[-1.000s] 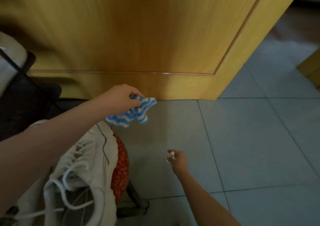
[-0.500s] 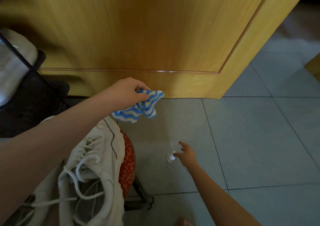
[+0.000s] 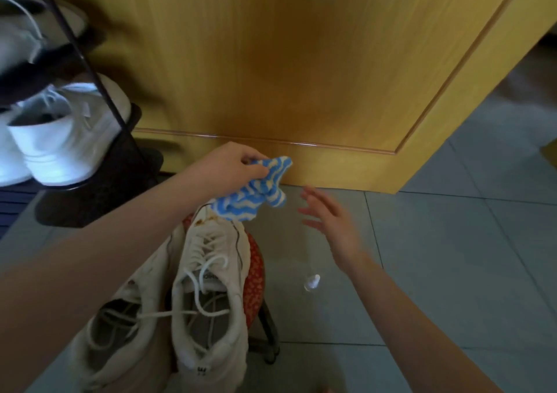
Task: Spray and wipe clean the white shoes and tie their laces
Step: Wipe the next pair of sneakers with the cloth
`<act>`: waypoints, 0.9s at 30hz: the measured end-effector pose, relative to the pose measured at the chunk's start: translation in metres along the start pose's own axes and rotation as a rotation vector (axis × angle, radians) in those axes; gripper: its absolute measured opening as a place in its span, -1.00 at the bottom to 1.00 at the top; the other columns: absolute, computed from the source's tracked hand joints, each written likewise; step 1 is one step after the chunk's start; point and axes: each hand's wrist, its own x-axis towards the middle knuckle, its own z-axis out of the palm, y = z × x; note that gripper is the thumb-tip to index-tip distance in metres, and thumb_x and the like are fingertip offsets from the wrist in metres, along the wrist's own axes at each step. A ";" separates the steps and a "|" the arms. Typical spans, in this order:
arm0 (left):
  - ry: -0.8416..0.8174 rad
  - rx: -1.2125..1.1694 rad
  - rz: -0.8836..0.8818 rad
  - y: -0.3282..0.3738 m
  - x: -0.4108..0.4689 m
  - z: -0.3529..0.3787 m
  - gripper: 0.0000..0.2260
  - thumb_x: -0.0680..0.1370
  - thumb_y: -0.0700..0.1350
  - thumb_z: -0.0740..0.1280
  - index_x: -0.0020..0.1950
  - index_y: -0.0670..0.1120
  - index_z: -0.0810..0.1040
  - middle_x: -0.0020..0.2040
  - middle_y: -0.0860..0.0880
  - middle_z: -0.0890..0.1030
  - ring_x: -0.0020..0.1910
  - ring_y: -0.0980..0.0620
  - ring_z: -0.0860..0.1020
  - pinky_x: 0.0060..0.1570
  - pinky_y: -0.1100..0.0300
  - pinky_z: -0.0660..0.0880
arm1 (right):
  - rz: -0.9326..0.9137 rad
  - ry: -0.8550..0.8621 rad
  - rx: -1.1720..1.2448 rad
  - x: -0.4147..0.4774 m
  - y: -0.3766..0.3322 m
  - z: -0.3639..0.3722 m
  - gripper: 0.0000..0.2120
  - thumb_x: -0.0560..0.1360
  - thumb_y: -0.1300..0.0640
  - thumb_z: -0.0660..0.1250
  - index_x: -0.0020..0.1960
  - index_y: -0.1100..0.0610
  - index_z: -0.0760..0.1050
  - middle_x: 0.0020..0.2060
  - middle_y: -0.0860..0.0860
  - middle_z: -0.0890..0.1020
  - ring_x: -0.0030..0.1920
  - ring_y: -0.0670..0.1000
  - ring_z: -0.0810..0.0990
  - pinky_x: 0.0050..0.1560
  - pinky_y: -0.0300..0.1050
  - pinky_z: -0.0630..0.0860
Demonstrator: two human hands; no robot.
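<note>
Two white shoes [image 3: 208,302] with loose, untied laces lie side by side on a red patterned stool [image 3: 256,275]. My left hand [image 3: 232,166] grips a blue and white striped cloth [image 3: 256,193] just above the shoes' toes. My right hand [image 3: 334,220] hovers over the floor with its fingers spread and nothing in it. A small clear spray bottle [image 3: 312,282] stands on the tiles below that hand, to the right of the stool.
A yellow wooden door [image 3: 301,61] fills the back. At the left a black shoe rack [image 3: 99,139] holds other white shoes [image 3: 57,133]. Grey floor tiles [image 3: 452,272] stretch to the right.
My right hand let go of the spray bottle on the floor and rose away from it, fingers now spread. The view shifted so more of the shoes and the rack show.
</note>
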 end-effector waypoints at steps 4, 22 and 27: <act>-0.040 -0.291 -0.075 -0.002 -0.011 -0.006 -0.79 0.61 -0.13 0.19 0.20 -0.06 0.53 0.13 -0.09 0.61 0.06 -0.02 0.58 0.07 0.12 0.51 | -0.126 -0.318 0.083 -0.005 -0.060 0.043 -0.42 0.43 -0.05 0.35 0.43 -0.03 0.32 0.33 -0.09 0.47 0.28 -0.11 0.49 0.19 -0.13 0.52; -0.042 0.510 -0.109 -0.065 -0.089 0.011 -0.60 0.48 0.26 0.25 0.05 -0.05 0.50 -0.10 0.01 0.57 -0.16 0.12 0.49 -0.16 0.25 0.43 | -0.473 -0.558 -0.774 0.029 -0.026 0.124 -0.64 0.45 0.03 0.41 0.23 0.01 0.53 0.26 -0.07 0.49 0.25 -0.01 0.23 0.27 -0.13 0.19; -0.028 0.586 -0.102 -0.069 -0.084 0.015 -0.60 0.51 0.23 0.22 -0.31 -0.06 0.30 -0.39 0.04 0.32 -0.41 0.14 0.28 -0.42 0.28 0.21 | -0.507 -0.597 -0.899 0.035 -0.017 0.118 -0.64 0.49 -0.02 0.35 0.27 0.04 0.50 0.12 -0.02 0.43 0.10 -0.08 0.24 0.23 -0.12 0.26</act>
